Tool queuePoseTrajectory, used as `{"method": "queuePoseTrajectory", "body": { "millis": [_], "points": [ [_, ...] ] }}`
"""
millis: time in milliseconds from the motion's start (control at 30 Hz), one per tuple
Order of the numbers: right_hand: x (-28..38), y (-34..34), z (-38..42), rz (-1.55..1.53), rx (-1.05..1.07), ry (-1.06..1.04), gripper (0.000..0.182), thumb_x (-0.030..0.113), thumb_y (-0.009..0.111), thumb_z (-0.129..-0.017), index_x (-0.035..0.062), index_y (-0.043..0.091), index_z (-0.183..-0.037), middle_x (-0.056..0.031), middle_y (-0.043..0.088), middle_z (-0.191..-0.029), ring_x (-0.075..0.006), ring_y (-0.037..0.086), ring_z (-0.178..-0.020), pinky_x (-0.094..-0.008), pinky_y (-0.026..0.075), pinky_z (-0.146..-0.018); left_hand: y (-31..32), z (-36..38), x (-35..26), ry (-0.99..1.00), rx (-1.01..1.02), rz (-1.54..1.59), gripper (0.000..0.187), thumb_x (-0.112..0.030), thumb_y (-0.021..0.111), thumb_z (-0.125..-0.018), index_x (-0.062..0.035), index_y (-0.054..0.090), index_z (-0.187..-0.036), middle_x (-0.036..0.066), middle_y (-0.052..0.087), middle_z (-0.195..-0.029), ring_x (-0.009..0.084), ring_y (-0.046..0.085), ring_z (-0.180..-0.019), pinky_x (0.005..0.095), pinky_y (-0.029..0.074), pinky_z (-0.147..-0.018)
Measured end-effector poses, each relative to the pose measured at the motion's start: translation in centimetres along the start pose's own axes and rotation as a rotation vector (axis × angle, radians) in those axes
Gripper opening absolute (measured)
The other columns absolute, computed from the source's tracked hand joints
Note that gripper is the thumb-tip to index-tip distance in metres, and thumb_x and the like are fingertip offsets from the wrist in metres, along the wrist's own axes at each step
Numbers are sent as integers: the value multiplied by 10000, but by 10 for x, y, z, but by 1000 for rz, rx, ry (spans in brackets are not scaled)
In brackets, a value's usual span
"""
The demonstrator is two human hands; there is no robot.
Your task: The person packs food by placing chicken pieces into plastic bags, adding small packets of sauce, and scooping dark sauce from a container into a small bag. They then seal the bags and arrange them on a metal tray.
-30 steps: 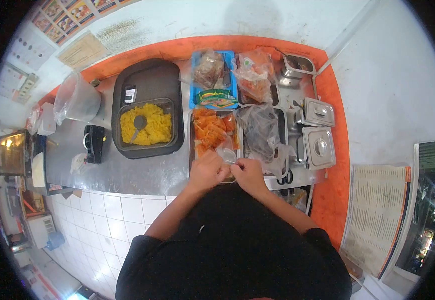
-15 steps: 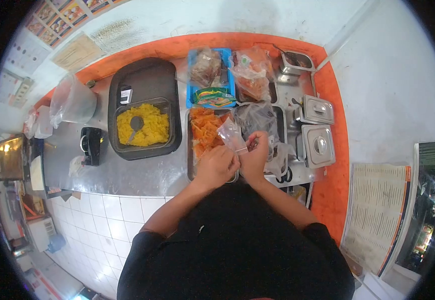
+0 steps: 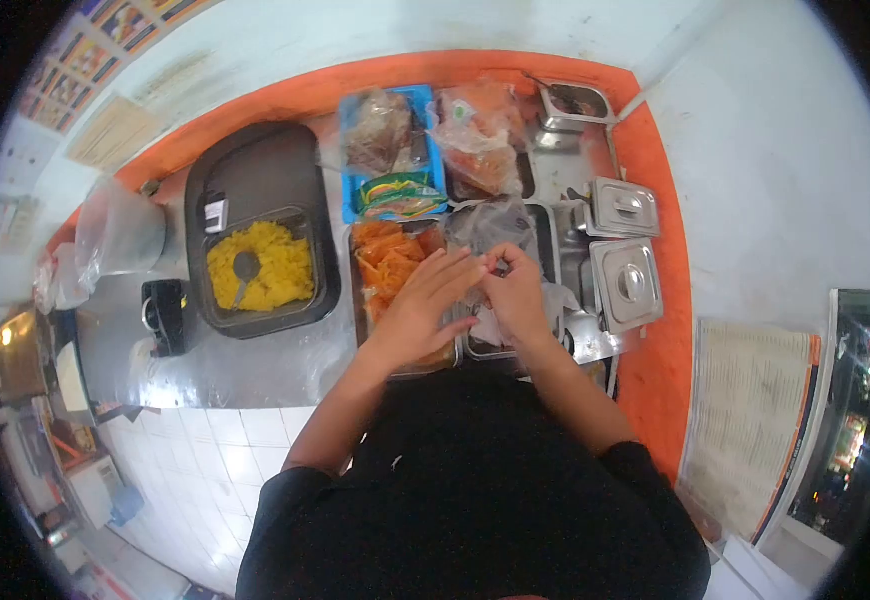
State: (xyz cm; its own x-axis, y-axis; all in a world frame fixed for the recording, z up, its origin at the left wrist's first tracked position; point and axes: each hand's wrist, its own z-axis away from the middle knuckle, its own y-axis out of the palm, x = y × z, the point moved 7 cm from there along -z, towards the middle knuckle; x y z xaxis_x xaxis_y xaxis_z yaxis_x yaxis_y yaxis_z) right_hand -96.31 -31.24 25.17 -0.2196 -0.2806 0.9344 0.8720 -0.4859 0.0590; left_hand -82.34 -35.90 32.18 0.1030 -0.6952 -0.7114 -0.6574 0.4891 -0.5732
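My left hand (image 3: 423,305) is open, its fingers stretched out flat over the orange packets (image 3: 383,262) in a metal tray. Its fingertips meet the fingers of my right hand (image 3: 515,300), which is pinched. Between the two hands a clear plastic bag (image 3: 477,312) shows faintly, mostly hidden, with its edge at my right fingers. Behind my right hand, more clear bags (image 3: 495,225) lie on a second tray.
A black container with yellow food (image 3: 280,270) and a scoop stands left. Farther back are a blue basket (image 3: 349,200) and a bag of orange food (image 3: 485,165). Lidded steel containers (image 3: 627,285) stand right. Left are a black object (image 3: 167,318) and a clear tub (image 3: 130,235).
My left hand has gone from a closed grip to spread fingers. The clear bag that stood out above both hands is now mostly hidden. The view has shifted slightly.
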Motion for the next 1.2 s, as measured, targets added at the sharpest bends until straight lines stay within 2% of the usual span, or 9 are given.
{"method": "queuePoseTrajectory", "body": {
  "millis": [200,300,533,667,767,867,1033,1133,1200],
  "points": [
    [19,-12,-18,89,221,105,89,8,679,-776,42,627,-839,-19,615,-779,-115,595,-723,-259,474,-639,9,-20,30,-147,40,79,693,-131,837,-738,-50,548,-1363,140,615,-1293,359,549,-1242,432,433,-1041],
    [56,-29,-60,179,234,-184,133,13,654,-822,45,664,-951,29,583,-790,-60,566,-705,-222,449,-614,6,-30,50,-284,-57,239,738,-105,850,-734,-46,516,-1390,150,631,-1222,333,589,-1172,403,460,-994],
    [123,-102,-317,949,-493,-642,268,230,688,-843,35,725,-1023,-182,605,-1101,-342,627,-1040,-436,523,-896,16,-70,53,-259,-73,113,832,-50,892,-695,-39,485,-1421,112,578,-1245,168,598,-961,241,509,-681],
    [95,-112,-401,1373,-386,-504,242,241,698,-795,72,705,-968,-181,606,-1077,-350,636,-1000,-472,536,-858,27,-91,53,-251,-51,117,842,-41,893,-694,-46,480,-1428,99,579,-1242,114,546,-853,224,478,-641],
    [105,-140,-423,1317,-305,-588,248,288,723,-805,67,709,-915,-146,629,-1019,-351,631,-975,-480,531,-820,27,-94,62,-264,-58,104,877,-78,913,-666,-30,471,-1422,121,594,-1228,184,585,-955,290,505,-762],
    [150,-190,-394,1157,-498,-815,284,313,749,-812,34,712,-846,-133,680,-863,-344,651,-869,-468,525,-759,21,-89,78,-279,-70,56,892,-107,925,-640,-14,473,-1404,147,608,-1211,273,580,-1067,364,482,-916],
    [127,-257,-395,959,-324,-422,274,246,686,-924,-26,711,-904,-134,708,-740,-203,688,-615,-332,547,-583,35,-99,99,-279,-106,221,859,-100,916,-654,-25,483,-1392,150,605,-1216,282,585,-1099,368,501,-904],
    [136,-243,-360,497,-254,-300,350,314,673,-927,-33,700,-893,-220,706,-802,-352,710,-733,-443,554,-674,46,-117,96,-218,-47,253,927,-108,916,-661,-62,431,-1450,153,597,-1222,293,589,-1108,385,511,-898],
    [108,-247,-388,661,-289,-482,339,289,669,-935,-44,706,-885,-191,709,-754,-284,710,-656,-400,555,-630,51,-129,88,-181,-1,222,961,-106,914,-663,-80,407,-1478,154,593,-1224,297,592,-1109,390,518,-890]
  ]
}}
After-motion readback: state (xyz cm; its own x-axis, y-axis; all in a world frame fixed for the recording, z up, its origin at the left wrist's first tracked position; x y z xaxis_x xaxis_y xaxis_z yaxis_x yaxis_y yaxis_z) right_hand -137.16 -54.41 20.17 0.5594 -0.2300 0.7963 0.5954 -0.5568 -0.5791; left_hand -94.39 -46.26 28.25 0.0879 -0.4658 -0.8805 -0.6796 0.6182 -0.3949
